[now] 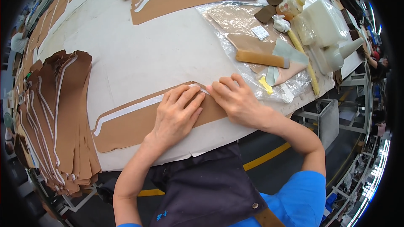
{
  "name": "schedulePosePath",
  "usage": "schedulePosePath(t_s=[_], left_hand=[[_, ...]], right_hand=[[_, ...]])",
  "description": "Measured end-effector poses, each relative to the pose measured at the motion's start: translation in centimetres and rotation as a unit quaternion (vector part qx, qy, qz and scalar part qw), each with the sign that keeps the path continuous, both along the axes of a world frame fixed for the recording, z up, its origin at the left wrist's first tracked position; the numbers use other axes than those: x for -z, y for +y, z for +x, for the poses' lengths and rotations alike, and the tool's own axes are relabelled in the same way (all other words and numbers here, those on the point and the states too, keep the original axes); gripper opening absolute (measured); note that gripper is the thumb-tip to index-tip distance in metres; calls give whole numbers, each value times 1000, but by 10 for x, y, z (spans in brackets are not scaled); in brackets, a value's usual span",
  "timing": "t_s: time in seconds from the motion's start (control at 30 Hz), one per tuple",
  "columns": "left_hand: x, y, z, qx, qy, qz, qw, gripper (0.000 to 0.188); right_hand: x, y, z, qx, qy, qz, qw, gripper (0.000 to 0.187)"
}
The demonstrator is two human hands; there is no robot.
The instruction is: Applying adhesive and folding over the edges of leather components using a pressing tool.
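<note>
left hand (177,108): centre of frame, half closed, fingers bent side by side, fingertips down on white strip (130,108) near panel's upper edge; cannot tell if it pinches anything
right hand (237,103): just right of centre, fingers curled, tips at strip beside left fingertips; grip hidden, cannot tell
brown panel (126,132): lower centre, flat on white-topped table (113,46), under both hands, white strip along upper edge, hooked down at left end
panel stack (73,101): left of frame, fanned brown pieces with white strips, overhanging table edge
striped panels (198,4): top centre, overlapping, white strips in rows
plastic bag (216,19): upper right, clear, wrinkled, tan flat bar (261,58) on top
containers: white jug (326,23) and amber squeeze bottle (289,7), upper right
clothing: dark apron (206,189), bottom centre; blue sleeve (301,197), lower right
</note>
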State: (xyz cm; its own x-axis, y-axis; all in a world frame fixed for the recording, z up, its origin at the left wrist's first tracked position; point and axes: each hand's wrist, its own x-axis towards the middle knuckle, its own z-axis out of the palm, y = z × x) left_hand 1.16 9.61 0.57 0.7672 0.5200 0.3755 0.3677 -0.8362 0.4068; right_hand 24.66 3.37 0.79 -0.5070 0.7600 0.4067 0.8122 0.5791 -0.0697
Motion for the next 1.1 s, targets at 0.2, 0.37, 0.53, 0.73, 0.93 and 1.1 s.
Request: schedulePosePath(t_s=[0.2, 0.37, 0.53, 0.73, 0.93, 1.1], left_hand=[[-3, -10, -14, 7, -24, -31, 999, 34], [-12, -16, -71, -88, -48, -16, 995, 30], [-11, -43, -125, -220, -75, -31, 972, 28], [-5, -60, -128, -280, -66, 7, 958, 26], [2, -65, -115, -288, -46, 21, 956, 28], [5, -67, -116, -303, -51, 25, 951, 29]], right_hand=[[0, -8, 11, 16, 65, -2, 998, 38], [-66, -47, 44, 181, 15, 1, 983, 40], [-105, -73, 67, 271, -1, -57, 961, 30], [-61, 43, -55, -63, 164, -252, 952, 19], [-12, 84, -132, -25, 22, -184, 982, 30], [-15, 93, -130, -78, 120, -350, 926, 21]])
